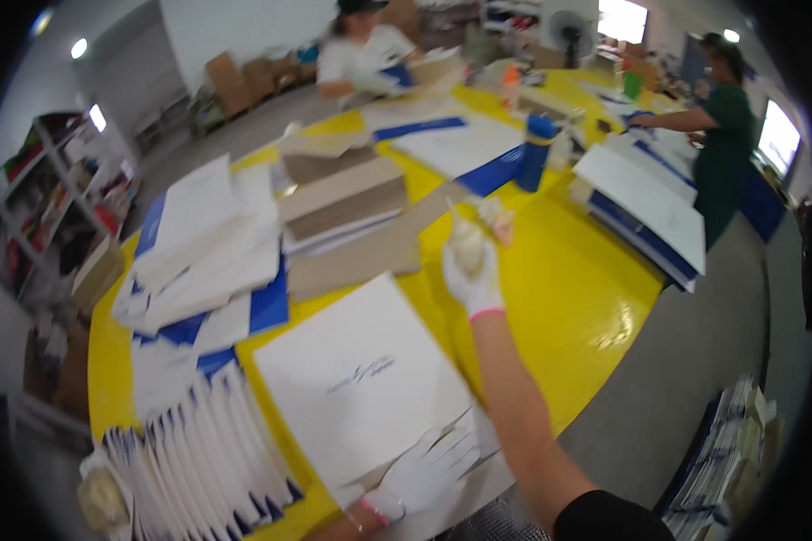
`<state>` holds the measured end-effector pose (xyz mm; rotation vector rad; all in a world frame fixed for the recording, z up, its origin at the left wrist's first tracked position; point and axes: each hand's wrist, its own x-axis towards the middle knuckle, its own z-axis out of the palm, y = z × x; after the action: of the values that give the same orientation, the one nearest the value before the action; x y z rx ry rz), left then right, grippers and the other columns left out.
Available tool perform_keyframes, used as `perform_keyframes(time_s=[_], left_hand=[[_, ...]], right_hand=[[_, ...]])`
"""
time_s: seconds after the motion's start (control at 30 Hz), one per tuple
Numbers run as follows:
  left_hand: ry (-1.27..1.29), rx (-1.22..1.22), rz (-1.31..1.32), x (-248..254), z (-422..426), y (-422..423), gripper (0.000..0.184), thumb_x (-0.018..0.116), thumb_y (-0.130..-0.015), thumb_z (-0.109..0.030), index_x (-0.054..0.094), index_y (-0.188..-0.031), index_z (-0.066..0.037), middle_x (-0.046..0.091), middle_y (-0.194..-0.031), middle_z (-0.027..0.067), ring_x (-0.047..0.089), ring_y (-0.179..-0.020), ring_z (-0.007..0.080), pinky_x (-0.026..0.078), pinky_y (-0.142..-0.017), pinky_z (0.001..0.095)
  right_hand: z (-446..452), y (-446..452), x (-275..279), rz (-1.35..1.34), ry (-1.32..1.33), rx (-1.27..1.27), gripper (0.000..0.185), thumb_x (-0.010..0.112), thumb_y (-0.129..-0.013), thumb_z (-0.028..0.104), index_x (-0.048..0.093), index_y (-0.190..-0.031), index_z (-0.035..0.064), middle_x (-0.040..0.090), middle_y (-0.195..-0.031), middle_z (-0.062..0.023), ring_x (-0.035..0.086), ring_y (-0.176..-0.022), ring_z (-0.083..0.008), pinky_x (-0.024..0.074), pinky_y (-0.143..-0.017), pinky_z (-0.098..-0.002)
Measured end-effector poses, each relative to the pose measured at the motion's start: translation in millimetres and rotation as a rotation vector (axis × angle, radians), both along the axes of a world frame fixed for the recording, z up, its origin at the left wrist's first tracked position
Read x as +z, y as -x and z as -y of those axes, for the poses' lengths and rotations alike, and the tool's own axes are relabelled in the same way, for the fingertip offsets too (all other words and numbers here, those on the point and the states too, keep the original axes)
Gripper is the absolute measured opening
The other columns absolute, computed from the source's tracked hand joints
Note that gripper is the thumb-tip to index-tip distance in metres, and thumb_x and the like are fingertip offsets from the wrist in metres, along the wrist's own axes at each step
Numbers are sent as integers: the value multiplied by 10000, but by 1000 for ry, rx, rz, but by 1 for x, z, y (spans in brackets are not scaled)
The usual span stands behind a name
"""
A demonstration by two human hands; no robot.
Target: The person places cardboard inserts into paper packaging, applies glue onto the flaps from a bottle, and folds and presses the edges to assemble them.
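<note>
A white folder (pixel 361 379) with a small blue printed logo lies flat in front of me. My left hand (pixel 429 469), in a white glove with a pink cuff, rests on its lower edge, fingers stretched out and open. My right hand (pixel 474 279), in a matching glove, is reached forward over the yellow table. It is closed around a cream, bulb-shaped thing (pixel 466 245) with a thin tip, perhaps a squeeze bottle; blur hides its exact kind. Beside it lies a small crumpled pinkish-white thing (pixel 498 221).
Left stand stacked white sheets (pixel 216 243), cardboard pieces (pixel 343 203) and a row of folded white-and-blue folders (pixel 203 460). A blue bottle (pixel 536 153) stands beyond my right hand, near a folder stack (pixel 645 212). Two people (pixel 365 54) work across the yellow table (pixel 595 307).
</note>
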<state>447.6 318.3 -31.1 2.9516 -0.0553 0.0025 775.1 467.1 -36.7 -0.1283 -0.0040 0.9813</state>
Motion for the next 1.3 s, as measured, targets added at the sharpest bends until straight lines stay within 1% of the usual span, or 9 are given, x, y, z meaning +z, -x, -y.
perform_keyframes(time_s=[0.13, 0.23, 0.3, 0.33, 0.4, 0.43, 0.6, 1.03, 1.3], left_hand=[[73, -7, 64, -5, 3, 5, 572, 493, -895, -308, 442, -1391, -26, 398, -1479, 163, 331, -1397, 287, 202, -1169, 451], [93, 41, 153, -15, 6, 8, 566, 488, -893, -256, 426, -1405, -22, 394, -1481, 171, 324, -1402, 300, 195, -1175, 455], [56, 50, 225, -18, 6, 7, 564, 480, -898, -224, 409, -1422, -30, 391, -1485, 156, 335, -1398, 292, 215, -1170, 448], [43, 55, 252, -15, 3, 8, 564, 478, -899, -213, 404, -1428, -33, 390, -1487, 151, 338, -1397, 289, 222, -1168, 446], [442, 51, -156, 10, -1, 7, 553, 472, -908, -194, 393, -1440, -67, 416, -1466, 129, 373, -1379, 266, 277, -1149, 410], [445, 54, -150, 3, 1, 8, 553, 472, -908, -194, 393, -1440, -67, 416, -1466, 129, 373, -1379, 266, 277, -1149, 410], [668, 248, 169, -39, 18, 12, 387, 457, -921, -176, 571, -1279, -85, 570, -1284, 148, 508, -1248, 283, 387, -1065, 387], [371, 94, 162, -24, 10, 8, 346, 479, -902, -211, 625, -1172, -50, 611, -1216, 149, 558, -1173, 282, 374, -1072, 442], [236, 44, 141, -6, 4, 5, 500, 472, -935, -263, 467, -1401, -83, 464, -1436, 101, 368, -1374, 250, 201, -1184, 423]], right_hand=[[61, 79, 53, 445, -83, 48, 167, 526, -968, 258, 577, -968, 99, 594, -858, -2, 582, -779, -159, 468, -760, -311], [118, 132, 61, 796, 335, -113, 235, 591, -939, 308, 560, -1005, 84, 580, -907, 13, 552, -768, -121, 418, -638, -298], [145, 159, 83, 1557, 315, 0, 333, 614, -901, 296, 576, -1130, 57, 630, -1041, -13, 610, -911, -135, 495, -775, -318], [148, 164, 65, 1676, 192, 85, 543, 748, -773, 243, 528, -1233, 56, 611, -1143, -42, 592, -1029, -157, 490, -875, -342], [155, 195, 68, 1460, 322, 390, 786, 889, -642, 186, 503, -1312, 45, 607, -1224, -75, 585, -1131, -174, 498, -964, -357], [157, 225, 89, 1101, 557, 582, 762, 897, -640, 183, 525, -1288, 35, 621, -1203, -78, 596, -1115, -169, 511, -953, -347], [143, 250, 62, 1200, 540, 656, 780, 900, -649, 218, 514, -1295, 15, 625, -1211, -93, 615, -1094, -167, 525, -940, -341], [125, 242, 61, 1209, 542, 445, 731, 883, -651, 197, 538, -1269, 13, 653, -1173, -86, 633, -1063, -154, 542, -899, -321], [139, 185, 62, 1214, 605, 183, 623, 858, -674, 139, 570, -1211, 7, 667, -1103, -82, 645, -1004, -147, 549, -864, -317]])
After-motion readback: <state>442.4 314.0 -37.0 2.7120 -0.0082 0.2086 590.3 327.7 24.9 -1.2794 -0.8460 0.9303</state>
